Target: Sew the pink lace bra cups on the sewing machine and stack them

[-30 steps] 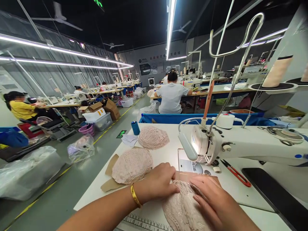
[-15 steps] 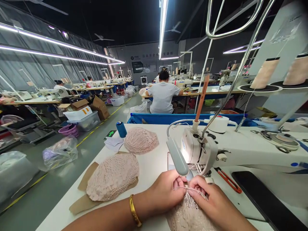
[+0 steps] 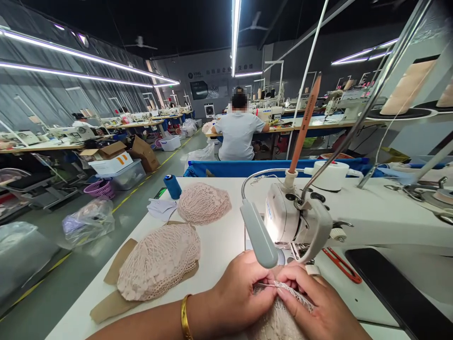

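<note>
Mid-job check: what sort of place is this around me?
Probably a garment factory's sewing floor: lace fabric is held in front of an industrial sewing machine, a thread cone stands at the right, and more sewing machines line tables further back.

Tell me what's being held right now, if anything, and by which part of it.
A piece of beige lace fabric, pinched along its far edge by the left grip and right grip, close together.
</note>
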